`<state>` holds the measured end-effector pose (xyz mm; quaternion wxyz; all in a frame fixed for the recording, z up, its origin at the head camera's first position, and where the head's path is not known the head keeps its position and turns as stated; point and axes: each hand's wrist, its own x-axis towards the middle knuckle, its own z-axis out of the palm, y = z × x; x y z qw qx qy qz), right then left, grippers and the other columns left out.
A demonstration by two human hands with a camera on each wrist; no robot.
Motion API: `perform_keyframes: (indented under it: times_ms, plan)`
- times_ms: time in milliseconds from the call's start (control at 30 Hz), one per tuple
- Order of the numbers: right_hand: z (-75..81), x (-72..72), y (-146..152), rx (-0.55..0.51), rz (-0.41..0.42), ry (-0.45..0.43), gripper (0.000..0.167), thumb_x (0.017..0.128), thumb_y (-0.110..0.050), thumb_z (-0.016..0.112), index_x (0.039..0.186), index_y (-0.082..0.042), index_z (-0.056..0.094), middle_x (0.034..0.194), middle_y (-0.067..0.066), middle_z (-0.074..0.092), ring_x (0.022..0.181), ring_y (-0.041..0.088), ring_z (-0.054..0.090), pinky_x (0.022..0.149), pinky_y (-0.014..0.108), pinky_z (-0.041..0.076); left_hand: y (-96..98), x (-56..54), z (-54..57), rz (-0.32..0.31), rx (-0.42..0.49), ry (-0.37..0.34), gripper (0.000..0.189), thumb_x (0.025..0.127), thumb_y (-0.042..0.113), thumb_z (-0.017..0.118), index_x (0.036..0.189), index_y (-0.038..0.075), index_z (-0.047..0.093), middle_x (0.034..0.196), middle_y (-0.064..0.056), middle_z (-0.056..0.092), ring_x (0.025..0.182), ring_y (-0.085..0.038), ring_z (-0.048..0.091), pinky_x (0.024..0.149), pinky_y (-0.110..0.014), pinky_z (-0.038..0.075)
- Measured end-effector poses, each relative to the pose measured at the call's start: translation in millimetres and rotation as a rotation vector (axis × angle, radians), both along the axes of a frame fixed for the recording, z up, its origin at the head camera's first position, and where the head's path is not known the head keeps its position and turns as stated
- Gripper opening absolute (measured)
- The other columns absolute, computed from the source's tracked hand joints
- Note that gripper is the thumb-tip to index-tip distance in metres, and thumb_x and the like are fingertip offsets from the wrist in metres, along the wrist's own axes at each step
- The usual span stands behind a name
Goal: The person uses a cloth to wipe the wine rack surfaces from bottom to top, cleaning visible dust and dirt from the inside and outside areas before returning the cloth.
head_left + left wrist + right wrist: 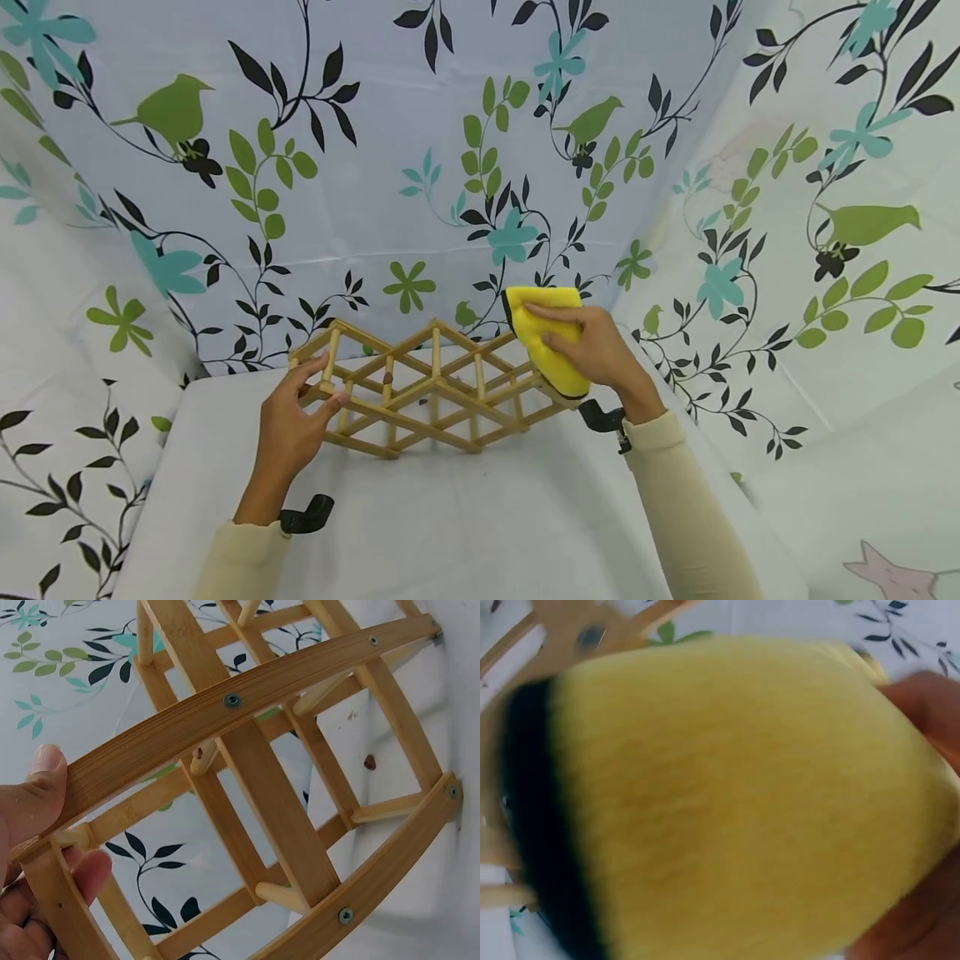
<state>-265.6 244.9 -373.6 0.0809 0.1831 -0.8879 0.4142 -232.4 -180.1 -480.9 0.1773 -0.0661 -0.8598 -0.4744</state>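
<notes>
A light wooden lattice rack (437, 383) of crossed slats and round dowels stands on the white surface. My left hand (292, 425) grips its left end, the thumb (37, 796) and fingers around the end slats. Screw heads show along the slats in the left wrist view. My right hand (596, 346) holds a folded yellow cloth (551, 371) with a dark edge at the rack's right end. That cloth (735, 795) fills most of the right wrist view, blurred, and hides part of the rack; whether it touches the wood cannot be told.
Beneath the rack is a white-covered table (465, 533). Behind it hangs a patterned sheet (360, 200) with leaves and birds, and more patterned fabric (795, 275) rises on the right. Black wrist mounts (307, 514) sit at both sleeves.
</notes>
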Motion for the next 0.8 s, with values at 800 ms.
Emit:
perform_keyframes:
  times_ms: [800]
  plan:
    - [-45.9,-58.8,-116,0.382,-0.249,0.036,0.041,0.1,-0.01,0.072,0.136,-0.028,0.074,0.136,0.009,0.074,0.104,0.028,0.071,0.078,0.041,0.061,18.8,18.8,-2.7,0.048,0.083,-0.061,0.071,0.095,0.014,0.082,0.159,0.015,0.051,0.157,-0.017,0.054,0.134,-0.048,0.06,0.109,-0.064,0.052]
